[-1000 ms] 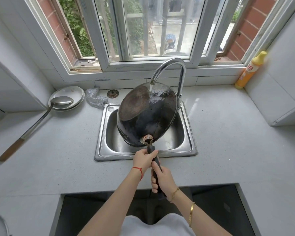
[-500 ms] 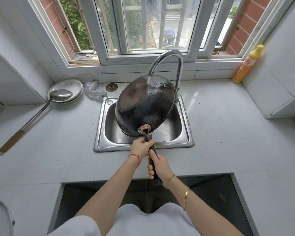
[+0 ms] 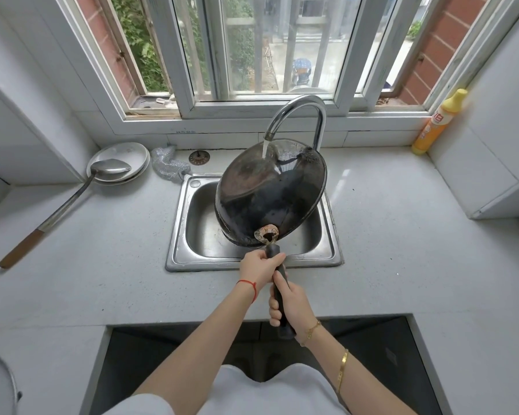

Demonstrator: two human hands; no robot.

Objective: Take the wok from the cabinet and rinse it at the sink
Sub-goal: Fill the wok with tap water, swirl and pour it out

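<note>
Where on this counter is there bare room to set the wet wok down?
Widest bare patch: counter right of the sink, up to the yellow bottle. Another between the sink and the ladle. Back left is crowded: plates, scourer. Both hands grip the wok.

The tilted wok fills most of the space above the sink, and the faucet arches just behind its far rim. The bench right of the sink lies open as far as the yellow bottle in the corner. On the left, the ladle, plates and scrubber crowd the back, with bare bench nearer the person.
</note>
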